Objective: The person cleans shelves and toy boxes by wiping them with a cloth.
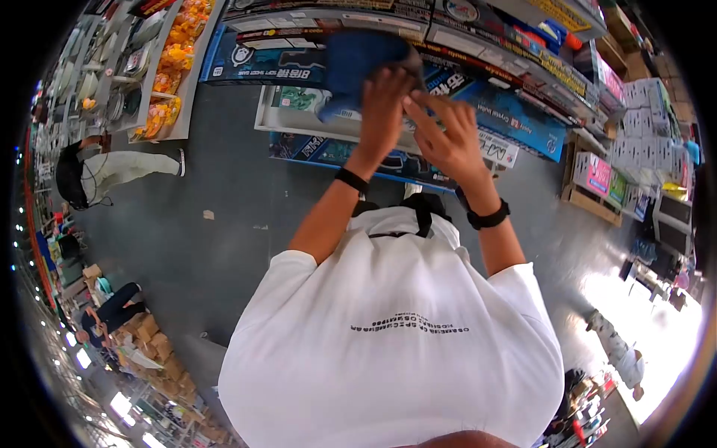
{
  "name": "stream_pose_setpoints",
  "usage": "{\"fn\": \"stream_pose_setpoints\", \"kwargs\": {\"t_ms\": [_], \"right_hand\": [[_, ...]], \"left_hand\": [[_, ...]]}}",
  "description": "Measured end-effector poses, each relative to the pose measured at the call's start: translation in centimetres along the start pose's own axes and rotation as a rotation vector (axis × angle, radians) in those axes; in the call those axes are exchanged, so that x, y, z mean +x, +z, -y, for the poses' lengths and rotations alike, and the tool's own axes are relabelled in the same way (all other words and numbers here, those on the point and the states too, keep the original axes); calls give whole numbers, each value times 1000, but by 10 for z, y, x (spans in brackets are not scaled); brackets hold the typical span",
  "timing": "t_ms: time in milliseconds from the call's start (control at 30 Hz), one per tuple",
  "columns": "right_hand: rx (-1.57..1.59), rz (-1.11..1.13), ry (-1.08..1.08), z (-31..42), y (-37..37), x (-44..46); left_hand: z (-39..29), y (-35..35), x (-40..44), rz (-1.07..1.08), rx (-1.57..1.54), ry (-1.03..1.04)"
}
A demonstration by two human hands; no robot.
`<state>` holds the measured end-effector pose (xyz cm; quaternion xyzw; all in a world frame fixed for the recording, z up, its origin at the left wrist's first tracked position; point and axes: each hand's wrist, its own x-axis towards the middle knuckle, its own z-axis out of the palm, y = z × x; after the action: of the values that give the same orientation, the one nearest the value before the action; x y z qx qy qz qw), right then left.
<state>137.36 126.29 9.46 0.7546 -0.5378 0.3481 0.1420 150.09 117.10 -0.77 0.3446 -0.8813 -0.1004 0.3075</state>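
A dark blue item (358,66), cloth-like and blurred by motion, is at the top middle, over the boxes. My left hand (385,112) reaches up to its lower right edge, with the fingers closed round that edge. Close beside it on the right, my right hand (448,136) has its fingers apart, and its index finger points toward the left fingertips. Nothing shows in the right hand. Below the blue item lies a long blue box (299,148) with white lettering, and a pale tray-like box (269,112) sits just above that.
Stacked toy boxes (515,123) run across the top. Orange packaged items (175,60) fill a shelf at the upper left. A person (112,168) is at the left, another (112,313) at the lower left, a third (624,358) at the lower right. White boxes (642,127) stand right.
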Motion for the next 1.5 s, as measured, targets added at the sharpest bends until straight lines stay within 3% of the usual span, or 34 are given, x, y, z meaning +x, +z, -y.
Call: {"fn": "stream_pose_setpoints", "kwargs": {"t_ms": [133, 200, 267, 300, 400, 467, 500, 600, 667, 733, 833, 1067, 1133, 1200, 1233, 1267, 1300, 1367, 1433, 1500], "right_hand": [[31, 176, 136, -23, 5, -37], [-58, 202, 257, -38, 3, -61], [11, 253, 343, -54, 4, -75], [57, 273, 386, -58, 3, -76], [71, 266, 467, -60, 13, -73], [-111, 191, 335, -58, 35, -74], [-84, 171, 343, -51, 40, -65], [-192, 133, 282, -41, 79, -56], [-180, 104, 265, -41, 92, -52], [-164, 77, 246, -46, 84, -61], [-140, 106, 240, -64, 58, -85], [-307, 155, 518, -123, -55, -187], [-430, 136, 555, -136, -74, -214], [-501, 43, 559, -140, -79, -224], [-521, -7, 561, -133, -83, -221], [-551, 10, 586, -129, -83, -229], [-586, 21, 604, -126, -80, -237], [-527, 283, 705, -106, -78, -245], [-458, 315, 475, -84, -55, -261], [-183, 368, 333, -52, -17, -233]], "left_hand": [[-50, 0, 15, 6, -136, 126], [-55, 20, 15, 76, -278, 219], [-51, 28, 16, 153, -184, 262], [-49, 18, 18, 217, -287, 241], [-52, -39, 18, 378, -528, 130], [-63, -112, 29, 547, -663, 99], [-80, -150, 32, 522, -855, 81], [-113, -229, 36, 589, -1139, 319], [-151, -264, 43, 717, -2053, 1026], [-183, -290, 33, 613, -1832, 1350], [-200, -286, 38, 641, -1638, 1491], [-190, -223, 45, 614, -1624, 1144], [-184, -190, 38, 660, -1361, 946], [-166, -139, 25, 756, -1287, 742], [-153, -119, 25, 906, -1206, 588], [-136, -100, 25, 1049, -1124, 434], [-115, -75, 17, 1043, -1072, 372], [-79, -31, -10, 977, -1045, 289], [-46, -2, -32, 1109, -1040, 55], [-16, 20, -57, 990, -1133, 100]]}}
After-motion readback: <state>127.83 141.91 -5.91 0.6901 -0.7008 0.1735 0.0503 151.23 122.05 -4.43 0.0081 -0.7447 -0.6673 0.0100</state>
